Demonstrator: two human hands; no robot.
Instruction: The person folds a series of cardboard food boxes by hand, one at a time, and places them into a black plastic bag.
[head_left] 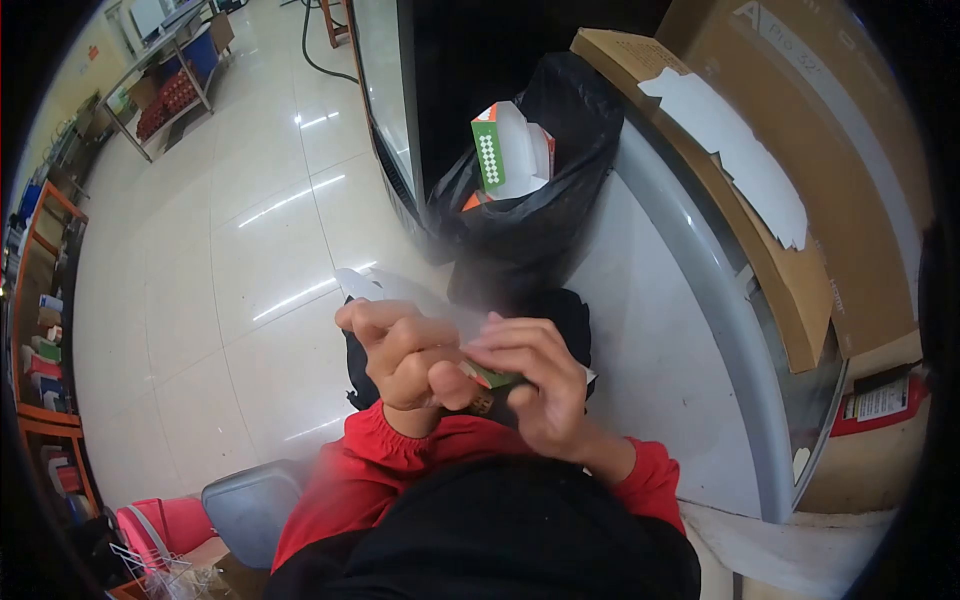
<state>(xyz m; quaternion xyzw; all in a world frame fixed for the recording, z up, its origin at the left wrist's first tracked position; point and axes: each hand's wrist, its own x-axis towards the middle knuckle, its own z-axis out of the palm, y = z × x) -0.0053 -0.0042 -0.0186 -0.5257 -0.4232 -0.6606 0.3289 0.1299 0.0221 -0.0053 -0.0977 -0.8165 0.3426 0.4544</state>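
A pale paper carton (438,305), smeared by motion, lies between my hands over my lap. A small green and red printed part of it shows below my right fingers. My left hand (405,350) is closed at the carton's near side, its fingers curled and its thumb toward me; its exact grip is partly hidden. My right hand (545,385) has its fingers bent together over the carton's right part, with the thumb below. Beyond my hands, a formed green, white and orange paper box (515,155) sits in the mouth of a black plastic bag (570,125).
Large brown cardboard (800,120) leans at the right, with a torn white sheet (740,160) on it. A curved grey edge (690,225) runs beside me. At lower left are a grey stool-like object (255,505) and a pink bag (170,525). Glossy tiled floor (215,270) stretches left.
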